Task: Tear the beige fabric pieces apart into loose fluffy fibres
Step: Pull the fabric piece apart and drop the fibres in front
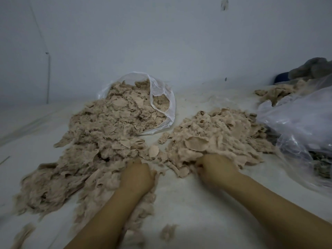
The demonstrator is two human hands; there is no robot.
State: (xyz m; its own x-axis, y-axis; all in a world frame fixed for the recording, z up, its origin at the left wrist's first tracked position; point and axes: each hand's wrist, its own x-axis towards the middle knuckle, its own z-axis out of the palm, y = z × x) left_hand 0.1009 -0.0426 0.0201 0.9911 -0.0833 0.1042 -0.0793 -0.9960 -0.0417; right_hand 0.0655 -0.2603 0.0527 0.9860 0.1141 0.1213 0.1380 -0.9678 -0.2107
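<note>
Two heaps of beige fabric lie on the white floor. The bigger left heap (93,141) spills out of an open clear plastic bag (168,108) and trails toward me as frayed fluffy fibres. The right heap (217,135) holds flatter, rounder pieces, one round patch (196,143) lying on top. My left hand (137,177) sits at the near edge of the left heap, fingers curled into the fabric. My right hand (213,168) digs into the near edge of the right heap, its fingertips buried in the pieces. Both hands are blurred.
A large crumpled clear plastic bag (303,130) lies at the right, more beige scraps (274,92) behind it, with a grey cloth (312,67) in the far right corner. A pale wall (161,42) rises behind. Small fibre tufts (168,232) lie near my forearms.
</note>
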